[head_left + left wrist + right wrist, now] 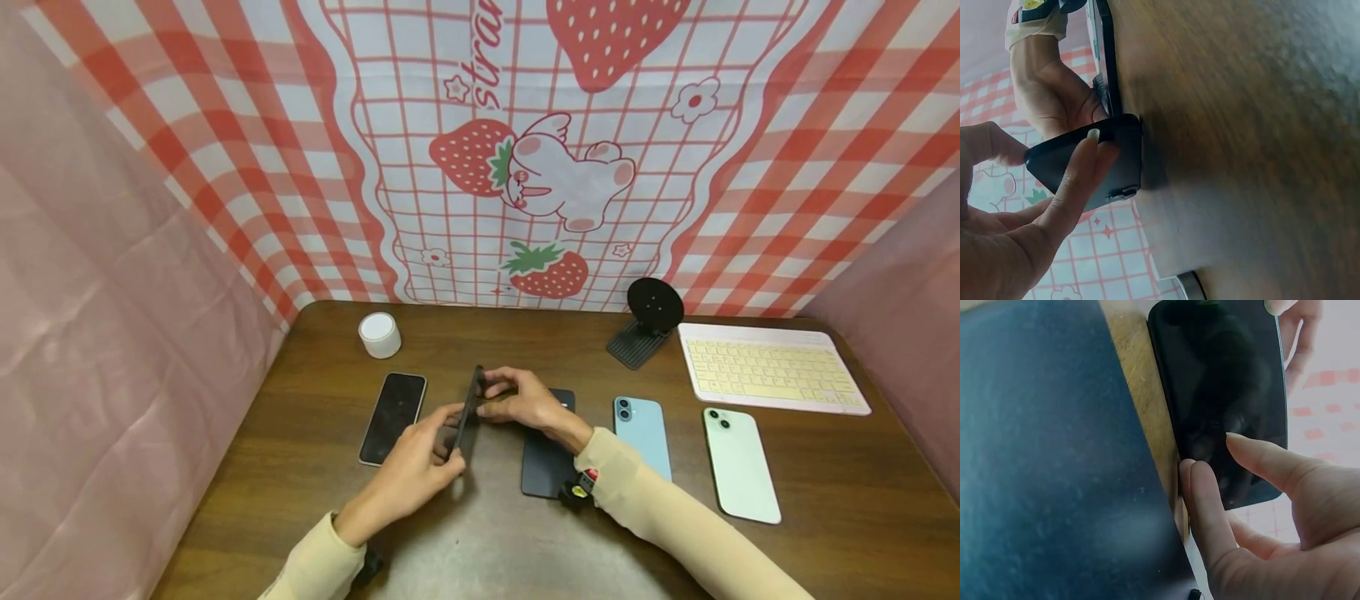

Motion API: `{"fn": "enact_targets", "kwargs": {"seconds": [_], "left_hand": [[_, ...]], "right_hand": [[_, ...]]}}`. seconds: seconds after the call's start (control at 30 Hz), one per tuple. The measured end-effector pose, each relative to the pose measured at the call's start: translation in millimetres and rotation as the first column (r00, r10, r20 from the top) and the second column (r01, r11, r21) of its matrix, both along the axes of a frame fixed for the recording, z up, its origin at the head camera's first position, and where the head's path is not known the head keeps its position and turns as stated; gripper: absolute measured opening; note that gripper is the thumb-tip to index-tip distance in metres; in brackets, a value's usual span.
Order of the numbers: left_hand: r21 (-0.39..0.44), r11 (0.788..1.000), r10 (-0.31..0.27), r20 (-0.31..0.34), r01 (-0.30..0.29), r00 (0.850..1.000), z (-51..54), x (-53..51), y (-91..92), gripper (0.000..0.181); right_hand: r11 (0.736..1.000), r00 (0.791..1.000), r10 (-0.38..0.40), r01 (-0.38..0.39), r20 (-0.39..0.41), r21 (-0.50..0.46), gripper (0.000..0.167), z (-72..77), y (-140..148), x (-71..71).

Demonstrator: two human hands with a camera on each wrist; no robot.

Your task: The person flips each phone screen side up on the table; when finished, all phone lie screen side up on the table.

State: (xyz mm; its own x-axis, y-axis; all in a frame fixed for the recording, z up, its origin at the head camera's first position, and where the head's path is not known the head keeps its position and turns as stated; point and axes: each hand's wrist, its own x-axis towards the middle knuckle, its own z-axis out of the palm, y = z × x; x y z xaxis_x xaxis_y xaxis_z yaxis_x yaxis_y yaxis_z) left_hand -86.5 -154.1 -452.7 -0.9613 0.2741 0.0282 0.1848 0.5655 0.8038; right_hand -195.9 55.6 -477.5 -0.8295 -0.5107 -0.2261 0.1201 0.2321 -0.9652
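A black smartphone (468, 412) is held on its edge above the middle of the table, between both hands. My left hand (411, 473) grips its near end, with fingers against the dark back (1124, 159) in the left wrist view. At the far end my right hand (527, 404) pinches it, the thumb lying over the dark screen (1229, 375) in the right wrist view. Under the right wrist lies a dark blue-grey phone (543, 467), partly covered by that hand. Another phone (393, 417) lies screen up just left of the left hand.
Right of the hands lie a light blue phone (643, 429), partly behind the right sleeve, and a pale green phone (746, 471). Farther back stand a black stand (652, 312) and a yellow-keyed keyboard (776, 371). A small white cylinder (379, 335) sits at the back left.
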Motion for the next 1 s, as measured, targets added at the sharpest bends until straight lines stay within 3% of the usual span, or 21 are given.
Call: {"fn": "enact_targets", "kwargs": {"seconds": [0.33,0.6,1.0], "left_hand": [[0.037,0.998,0.048,-0.008,-0.048,0.999,0.3,-2.2,-7.5,0.06],[0.04,0.994,0.101,0.04,-0.102,0.994,-2.2,-0.2,-11.3,0.057],[-0.007,0.995,0.099,0.101,-0.099,0.99,-3.6,-1.6,-19.4,0.065]], "right_hand": [[0.976,0.98,-0.039,0.079,-0.193,0.204,0.056,0.6,-2.9,-4.2],[0.954,0.972,-0.039,0.105,-0.231,0.281,0.056,0.2,-5.5,-4.9],[0.938,0.963,-0.034,0.123,-0.266,0.323,0.057,0.0,-10.4,-3.8]]}}
